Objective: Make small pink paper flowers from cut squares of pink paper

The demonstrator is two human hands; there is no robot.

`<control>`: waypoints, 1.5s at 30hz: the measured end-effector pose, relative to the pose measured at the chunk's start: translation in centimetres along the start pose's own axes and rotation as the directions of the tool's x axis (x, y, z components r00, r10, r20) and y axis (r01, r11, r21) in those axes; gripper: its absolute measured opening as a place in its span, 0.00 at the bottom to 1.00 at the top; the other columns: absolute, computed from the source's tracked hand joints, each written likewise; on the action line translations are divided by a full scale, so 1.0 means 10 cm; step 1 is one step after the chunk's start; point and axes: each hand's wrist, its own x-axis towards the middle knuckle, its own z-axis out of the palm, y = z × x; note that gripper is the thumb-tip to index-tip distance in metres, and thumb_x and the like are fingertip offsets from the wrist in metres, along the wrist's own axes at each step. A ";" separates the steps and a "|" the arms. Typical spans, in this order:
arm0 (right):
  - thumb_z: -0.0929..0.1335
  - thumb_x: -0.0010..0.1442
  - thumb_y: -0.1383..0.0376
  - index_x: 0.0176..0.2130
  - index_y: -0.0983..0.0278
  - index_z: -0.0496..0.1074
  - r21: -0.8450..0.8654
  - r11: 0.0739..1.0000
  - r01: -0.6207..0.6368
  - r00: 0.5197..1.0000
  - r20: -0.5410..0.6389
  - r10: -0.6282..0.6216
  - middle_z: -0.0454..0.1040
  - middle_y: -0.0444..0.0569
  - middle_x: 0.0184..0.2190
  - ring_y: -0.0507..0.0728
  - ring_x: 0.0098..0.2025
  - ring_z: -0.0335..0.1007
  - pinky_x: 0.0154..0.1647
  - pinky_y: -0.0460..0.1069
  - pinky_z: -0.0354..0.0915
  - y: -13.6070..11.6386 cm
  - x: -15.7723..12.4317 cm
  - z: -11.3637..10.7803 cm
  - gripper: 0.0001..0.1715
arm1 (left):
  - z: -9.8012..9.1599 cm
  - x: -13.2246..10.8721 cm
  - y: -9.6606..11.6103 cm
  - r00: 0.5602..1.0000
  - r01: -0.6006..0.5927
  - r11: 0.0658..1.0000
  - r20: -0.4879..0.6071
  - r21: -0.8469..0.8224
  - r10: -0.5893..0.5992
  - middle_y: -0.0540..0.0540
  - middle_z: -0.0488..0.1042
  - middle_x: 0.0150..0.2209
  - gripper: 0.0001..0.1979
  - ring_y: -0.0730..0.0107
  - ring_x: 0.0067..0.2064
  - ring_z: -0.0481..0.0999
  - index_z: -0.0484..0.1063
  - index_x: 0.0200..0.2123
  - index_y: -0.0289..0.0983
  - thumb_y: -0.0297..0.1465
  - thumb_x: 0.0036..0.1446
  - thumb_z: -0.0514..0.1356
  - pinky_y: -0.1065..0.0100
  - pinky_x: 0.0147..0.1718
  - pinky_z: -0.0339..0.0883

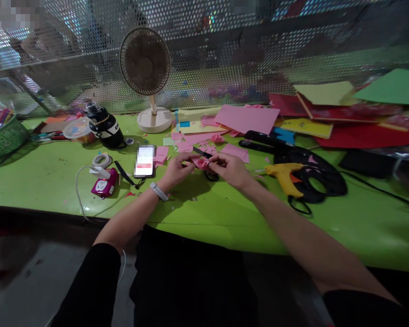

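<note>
Both hands meet over the green table (37, 181) on a small folded pink paper piece (201, 162). My left hand (177, 169) pinches its left side, fingers closed. My right hand (229, 169) pinches the right side. Black scissors (204, 154) lie just behind the paper, their handle loop under my right hand. Small pink paper squares (177, 146) and scraps lie scattered just beyond my hands.
A phone (145, 161) lies left of my hands, with a pink gadget with a white cable (104, 185), tape rolls and a black bottle (104, 127). A yellow glue gun (286, 176) with black cables lies right. A desk fan (146, 72), coloured paper sheets (247, 118) and a mesh screen stand behind.
</note>
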 end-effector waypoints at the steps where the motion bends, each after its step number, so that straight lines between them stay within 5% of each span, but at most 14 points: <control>1: 0.74 0.51 0.56 0.34 0.61 0.77 0.010 1.000 -0.010 1.000 0.009 0.010 0.80 0.50 0.31 0.59 0.31 0.76 0.37 0.58 0.75 -0.02 -0.01 -0.01 0.12 | 0.00 0.00 -0.01 1.000 0.020 1.000 0.006 -0.004 -0.020 0.40 0.81 0.44 0.11 0.71 0.40 0.78 0.81 0.44 0.36 0.27 0.57 0.66 0.67 0.38 0.74; 6: 0.74 0.55 0.56 0.43 0.60 0.75 0.340 0.935 -0.096 0.995 0.013 0.098 0.81 0.50 0.38 0.57 0.33 0.79 0.40 0.56 0.77 -0.11 -0.01 -0.07 0.17 | -0.01 0.02 -0.10 0.965 0.254 0.908 0.024 -0.334 -0.262 0.43 0.83 0.40 0.10 0.75 0.34 0.79 0.82 0.44 0.36 0.27 0.58 0.65 0.64 0.40 0.75; 11: 0.72 0.57 0.60 0.44 0.60 0.78 0.473 0.873 -0.120 0.993 0.061 0.103 0.82 0.48 0.38 0.56 0.34 0.80 0.43 0.55 0.78 -0.09 0.02 -0.09 0.15 | -0.04 0.04 -0.11 0.943 0.310 0.801 0.057 -0.512 -0.328 0.45 0.83 0.40 0.10 0.75 0.34 0.80 0.82 0.42 0.37 0.28 0.55 0.69 0.66 0.41 0.74; 45: 0.73 0.55 0.58 0.42 0.60 0.80 0.433 0.891 -0.135 0.991 0.081 0.111 0.83 0.48 0.38 0.56 0.32 0.81 0.43 0.56 0.78 -0.08 0.01 -0.06 0.15 | -0.02 0.04 -0.11 0.948 0.299 0.803 0.062 -0.516 -0.313 0.46 0.83 0.39 0.10 0.76 0.33 0.80 0.82 0.42 0.37 0.27 0.54 0.69 0.68 0.39 0.75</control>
